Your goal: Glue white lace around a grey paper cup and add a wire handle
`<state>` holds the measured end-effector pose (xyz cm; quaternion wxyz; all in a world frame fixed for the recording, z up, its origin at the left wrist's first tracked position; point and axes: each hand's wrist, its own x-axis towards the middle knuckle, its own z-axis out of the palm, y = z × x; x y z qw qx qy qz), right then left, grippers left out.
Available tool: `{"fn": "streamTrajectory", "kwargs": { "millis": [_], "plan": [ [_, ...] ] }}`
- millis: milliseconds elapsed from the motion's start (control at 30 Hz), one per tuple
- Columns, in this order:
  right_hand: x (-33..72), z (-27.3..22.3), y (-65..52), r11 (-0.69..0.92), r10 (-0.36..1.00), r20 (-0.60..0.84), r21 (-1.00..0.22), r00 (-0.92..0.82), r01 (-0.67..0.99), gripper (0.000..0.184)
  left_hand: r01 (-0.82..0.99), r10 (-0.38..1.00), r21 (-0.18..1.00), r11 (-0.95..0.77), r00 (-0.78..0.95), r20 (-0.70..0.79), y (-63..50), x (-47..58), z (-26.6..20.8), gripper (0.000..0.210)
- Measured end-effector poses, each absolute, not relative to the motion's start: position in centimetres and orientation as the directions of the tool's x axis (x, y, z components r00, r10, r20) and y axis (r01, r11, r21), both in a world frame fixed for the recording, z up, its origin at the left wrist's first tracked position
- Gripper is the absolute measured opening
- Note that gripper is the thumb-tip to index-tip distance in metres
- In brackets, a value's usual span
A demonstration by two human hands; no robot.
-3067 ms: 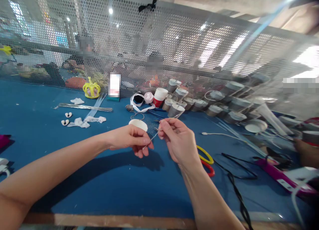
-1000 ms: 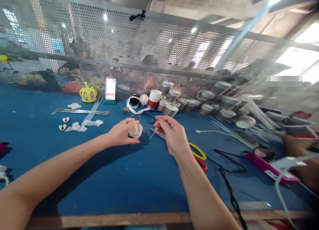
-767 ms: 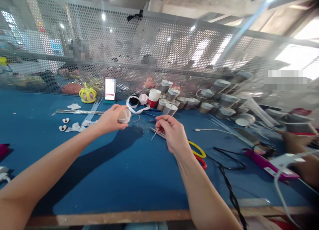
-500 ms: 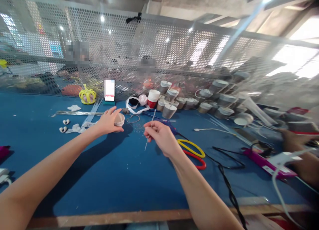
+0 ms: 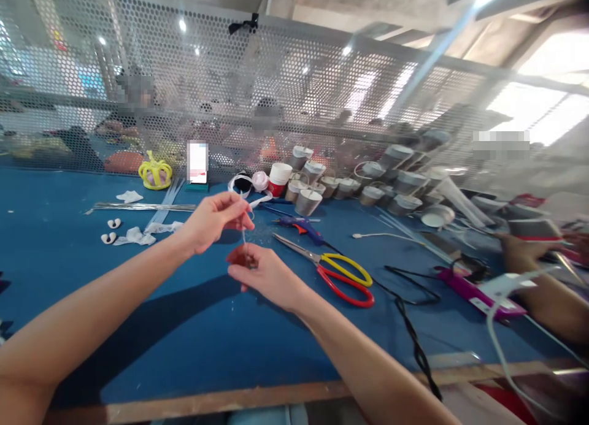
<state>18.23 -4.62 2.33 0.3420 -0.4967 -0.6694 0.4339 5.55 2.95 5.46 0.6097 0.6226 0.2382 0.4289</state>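
"What is new at left?"
"The left hand (image 5: pixel 230 213), earlier around a small cup, now pinches the top of a thin wire (image 5: pixel 244 235)."
"And right?"
"The right hand (image 5: pixel 262 273) clasps its lower part (near upright); scissors (image 5: pixel 317 262), half-hidden before, lie in view."

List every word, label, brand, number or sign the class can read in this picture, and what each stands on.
No text is readable.
Upright screen: content pixelated, too unclear to read.
Red-and-white cups: pale marks on the red, too small to make out.
Purple strip: white patches, too blurred to tell if they bear writing.
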Motion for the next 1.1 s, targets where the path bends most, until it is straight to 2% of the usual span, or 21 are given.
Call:
{"fn": "streamTrajectory", "kwargs": {
  "millis": [67, 100, 133, 200, 267, 400, 600, 733, 867, 933, 1033, 1067, 1100],
  "plan": [
    [19.1, 2.5, -3.7, 0.217, 0.938, 0.052, -0.860, -0.343, 0.461, 0.031, -0.311, 0.862, 0.939, -0.149, 0.425, 0.278, 3.8, 5.1, 6.7, 0.012],
    [19.8, 2.6, -3.0, 0.244, 0.933, 0.048, -0.812, -0.356, 0.530, 0.033, -0.331, 0.871, 0.926, -0.180, 0.385, 0.306, 4.2, 4.9, 7.4, 0.011],
    [20.5, 2.8, -2.0, 0.245, 0.952, 0.062, -0.740, -0.300, 0.626, 0.024, -0.331, 0.876, 0.919, -0.213, 0.352, 0.329, 4.5, 4.7, 7.9, 0.012],
    [21.8, 3.0, 0.2, 0.176, 0.984, 0.103, -0.504, -0.143, 0.846, 0.021, -0.277, 0.876, 0.922, -0.271, 0.326, 0.356, 5.0, 4.3, 8.5, 0.013],
    [22.7, 3.0, 2.7, 0.126, 0.988, 0.136, -0.423, -0.075, 0.897, 0.024, -0.214, 0.875, 0.928, -0.304, 0.323, 0.361, 5.3, 4.2, 8.4, 0.015],
    [22.5, 1.9, 7.3, 0.098, 0.990, 0.126, -0.302, -0.062, 0.948, 0.014, -0.115, 0.873, 0.941, -0.317, 0.351, 0.337, 5.6, 4.3, 7.3, 0.020],
    [21.0, 0.1, 12.7, 0.036, 0.999, 0.045, -0.197, -0.027, 0.980, 0.027, -0.004, 0.869, 0.926, -0.377, 0.344, 0.355, 5.9, 4.2, 7.1, 0.019],
    [20.6, -0.3, 14.2, 0.008, 1.000, 0.013, -0.213, -0.005, 0.977, 0.031, 0.030, 0.875, 0.927, -0.373, 0.345, 0.341, 5.8, 3.8, 7.6, 0.019],
    [20.9, 0.6, 12.6, 0.030, 0.998, 0.059, -0.309, -0.012, 0.951, 0.027, 0.068, 0.874, 0.918, -0.391, 0.340, 0.347, 5.8, 3.8, 7.8, 0.017],
    [21.3, 1.8, 10.8, 0.067, 0.994, 0.106, -0.389, -0.027, 0.919, 0.015, 0.092, 0.868, 0.905, -0.416, 0.336, 0.365, 5.7, 4.0, 7.6, 0.017],
    [21.5, 3.5, 6.9, 0.123, 0.986, 0.159, -0.528, -0.045, 0.840, 0.015, 0.130, 0.859, 0.886, -0.446, 0.340, 0.382, 5.5, 4.7, 6.7, 0.016],
    [21.5, 3.9, 5.5, 0.147, 0.982, 0.185, -0.595, -0.043, 0.790, 0.015, 0.140, 0.857, 0.882, -0.451, 0.346, 0.383, 5.3, 5.1, 6.2, 0.017],
    [21.5, 4.3, 4.2, 0.190, 0.974, 0.224, -0.763, -0.023, 0.618, 0.013, 0.149, 0.855, 0.879, -0.453, 0.352, 0.381, 5.1, 5.5, 5.7, 0.017]
  ]
}}
